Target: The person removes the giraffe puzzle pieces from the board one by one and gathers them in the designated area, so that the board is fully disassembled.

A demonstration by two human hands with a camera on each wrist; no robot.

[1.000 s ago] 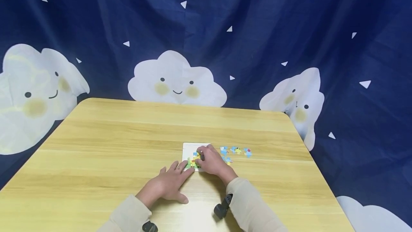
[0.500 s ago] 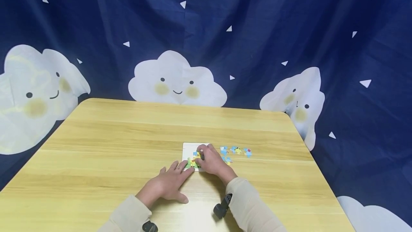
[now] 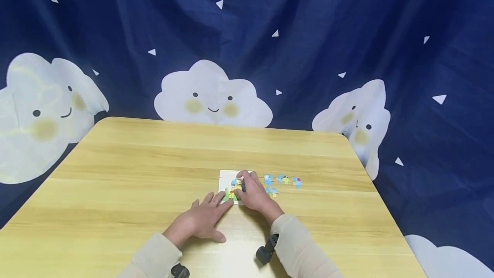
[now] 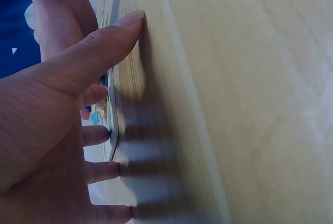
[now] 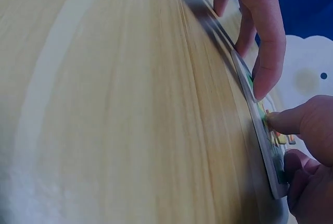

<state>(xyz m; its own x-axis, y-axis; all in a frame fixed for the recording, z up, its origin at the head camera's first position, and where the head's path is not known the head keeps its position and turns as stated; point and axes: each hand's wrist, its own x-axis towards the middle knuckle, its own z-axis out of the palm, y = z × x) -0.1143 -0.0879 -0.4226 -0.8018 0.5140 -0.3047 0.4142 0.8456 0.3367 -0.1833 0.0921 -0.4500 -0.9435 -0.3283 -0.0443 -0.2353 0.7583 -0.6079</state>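
Worktop (image 5: 119, 109) fills the left. The right grip (image 5: 320, 140), lower right, and left grip (image 5: 263, 26), upper right, touch the puzzle board (image 5: 264, 146).

Bright head view, dimmer wrist views.
I get even light overhead-camera side, with white glare on the bench (image 3: 185, 158) near the bottom edge and puzzle pieces (image 3: 285, 179) too small to read crisply. In my left wrist feed the left fingers (image 4: 101, 172) throw soft, blurry shadows; the right feed hazes at lower left.

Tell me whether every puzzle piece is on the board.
No, several loose pieces lie on the table to the right of the white board.
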